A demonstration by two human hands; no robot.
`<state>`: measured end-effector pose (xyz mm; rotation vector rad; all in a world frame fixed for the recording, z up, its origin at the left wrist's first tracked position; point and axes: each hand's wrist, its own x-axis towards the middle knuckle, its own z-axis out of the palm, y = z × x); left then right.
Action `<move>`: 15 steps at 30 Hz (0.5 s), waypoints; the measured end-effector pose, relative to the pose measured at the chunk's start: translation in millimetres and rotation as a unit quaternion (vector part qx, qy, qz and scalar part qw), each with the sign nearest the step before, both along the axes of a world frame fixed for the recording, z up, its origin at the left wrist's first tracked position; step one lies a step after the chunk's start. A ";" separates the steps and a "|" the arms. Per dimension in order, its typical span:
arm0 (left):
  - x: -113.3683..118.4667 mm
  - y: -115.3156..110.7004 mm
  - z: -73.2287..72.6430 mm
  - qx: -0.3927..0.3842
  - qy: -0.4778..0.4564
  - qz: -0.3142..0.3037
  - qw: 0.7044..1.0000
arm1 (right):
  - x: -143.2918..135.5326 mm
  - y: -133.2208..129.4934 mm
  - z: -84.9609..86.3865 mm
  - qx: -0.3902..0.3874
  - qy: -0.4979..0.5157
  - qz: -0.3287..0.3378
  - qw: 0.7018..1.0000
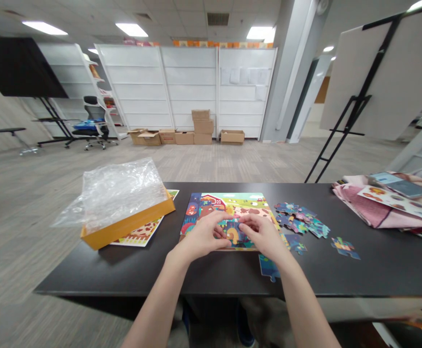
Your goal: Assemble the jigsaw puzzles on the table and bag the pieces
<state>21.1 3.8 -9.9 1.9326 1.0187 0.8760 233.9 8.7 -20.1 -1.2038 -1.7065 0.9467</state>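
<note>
A farm-themed puzzle board (247, 203), with a red barn and a spotted cow, lies flat near the table's middle. Over its lower part, small dark blue puzzle pieces (233, 235) with an orange snail-like figure sit between my hands. My left hand (206, 233) curls around their left side, thumb along the lower edge. From the right, my right hand (262, 234) pinches them with thumb and fingers. Where the pieces join is partly hidden by my fingers. A blue puzzle piece (268, 267) lies beside my right wrist, partly covered by it.
Loose puzzle pieces (301, 218) are heaped right of the board, with another piece (344, 247) farther right. An orange box (131, 217) holding clear plastic wrap (124, 188) rests on a farm-picture sheet (142, 234) at left. Pink cloth (356, 208) and papers lie far right.
</note>
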 end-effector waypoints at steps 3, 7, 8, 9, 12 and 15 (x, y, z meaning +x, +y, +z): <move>4.7 -1.4 -0.1 0.015 0.011 0.002 1.000 | 0.9 0.1 0.7 -0.007 0.005 -0.005 1.000; 1.4 -0.4 2.3 0.031 0.045 0.019 0.998 | 3.2 1.1 1.8 -0.003 0.000 0.005 1.000; -2.9 1.5 4.2 0.038 0.056 0.031 0.997 | 4.3 1.4 2.2 0.002 -0.005 0.000 1.000; -8.7 4.5 6.8 0.046 0.067 0.047 0.996 | 5.9 1.7 2.8 0.007 -0.010 -0.009 1.000; -30.6 22.5 16.8 0.066 0.104 0.124 0.985 | 12.8 2.1 4.9 0.019 -0.018 -0.041 0.999; -47.4 55.7 25.0 0.096 0.164 0.161 0.969 | 20.9 2.0 7.2 0.012 -0.022 -0.045 0.999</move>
